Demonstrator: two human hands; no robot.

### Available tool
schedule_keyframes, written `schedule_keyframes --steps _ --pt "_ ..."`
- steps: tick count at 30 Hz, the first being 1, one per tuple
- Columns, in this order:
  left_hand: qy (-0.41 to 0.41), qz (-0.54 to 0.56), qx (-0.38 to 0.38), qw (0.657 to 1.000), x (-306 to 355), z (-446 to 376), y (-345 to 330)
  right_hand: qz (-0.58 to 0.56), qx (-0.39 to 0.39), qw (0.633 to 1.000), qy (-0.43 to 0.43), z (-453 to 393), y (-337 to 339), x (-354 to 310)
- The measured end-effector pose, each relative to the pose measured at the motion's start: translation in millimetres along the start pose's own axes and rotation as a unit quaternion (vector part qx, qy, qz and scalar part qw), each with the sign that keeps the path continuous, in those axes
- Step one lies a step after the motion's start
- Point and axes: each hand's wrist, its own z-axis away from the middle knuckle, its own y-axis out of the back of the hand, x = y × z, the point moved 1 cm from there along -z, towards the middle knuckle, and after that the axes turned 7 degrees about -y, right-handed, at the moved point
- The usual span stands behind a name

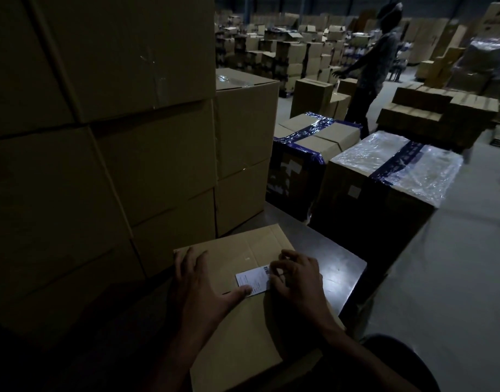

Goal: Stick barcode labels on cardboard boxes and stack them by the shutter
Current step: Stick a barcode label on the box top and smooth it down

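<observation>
Barcode label [253, 280] lies flat on the cardboard box [243, 321] top. Left hand [199, 281] rests there, fingers spread, thumb pressing the label's near edge; right hand [295, 275], fingers curled, pinches its right end.

- The left hand [196, 281] is bare: no glove, no ring, no wristband to be seen.
- The left forearm [169, 355] is bare too, with no sleeve in view along its whole visible length; deep shadow hides any finer detail.
- The right hand [295, 281] is likewise bare, without glove or ring, and its wrist carries no watch or band.
- The right forearm [353, 355] shows no sleeve up to the frame's lower edge.
- A dark, rounded piece of clothing [407, 360] sits at the lower right behind the right forearm; its colour and cut cannot be told in this dim light.
</observation>
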Motion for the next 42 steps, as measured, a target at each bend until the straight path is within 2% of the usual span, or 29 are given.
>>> schedule_keyframes --steps 18,30,37,42 --pt "0.003 0.010 -0.007 1.000 0 0 1 0.003 -0.005 1.000 0.030 -18 3 0" --pt "0.005 0.026 -0.032 0.999 2 2 6 0.027 -0.042 0.998 0.034 -27 2 -3" --pt "-0.008 0.026 -0.008 1.000 0 2 4 0.048 -0.069 0.996 0.026 -27 3 -5" --pt "-0.002 0.024 -0.010 1.000 0 1 4 0.079 -0.059 0.995 0.032 -32 -1 -13"
